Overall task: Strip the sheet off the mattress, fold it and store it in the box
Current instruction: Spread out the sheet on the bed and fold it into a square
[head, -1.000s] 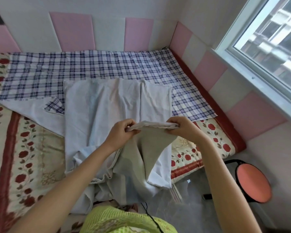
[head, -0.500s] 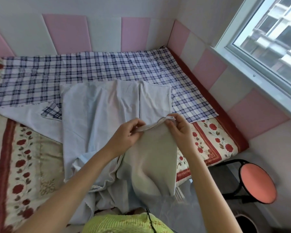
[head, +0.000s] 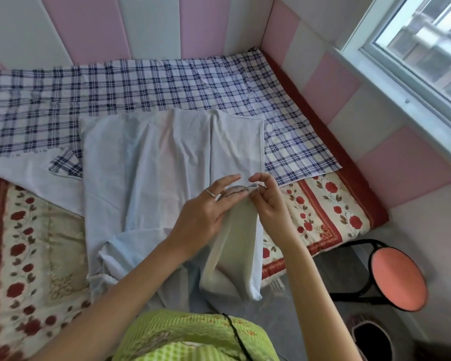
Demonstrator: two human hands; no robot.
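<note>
A pale white sheet lies partly folded over the floral mattress, its near end hanging off the bed edge. My left hand and my right hand meet above it and pinch the same gathered corner of the sheet. A long fold of it drops down from that corner between my wrists. The left hand's outer fingers are spread while its thumb and forefinger grip the cloth. No box is in view.
A blue-and-white checked cloth covers the far half of the mattress. Padded pink and white wall panels enclose the bed's back and right sides. A round orange stool stands on the floor at right, below a window.
My hands have come together: the span of sheet edge stretched between them has shrunk to one pinched corner. The hanging fold has narrowed.
</note>
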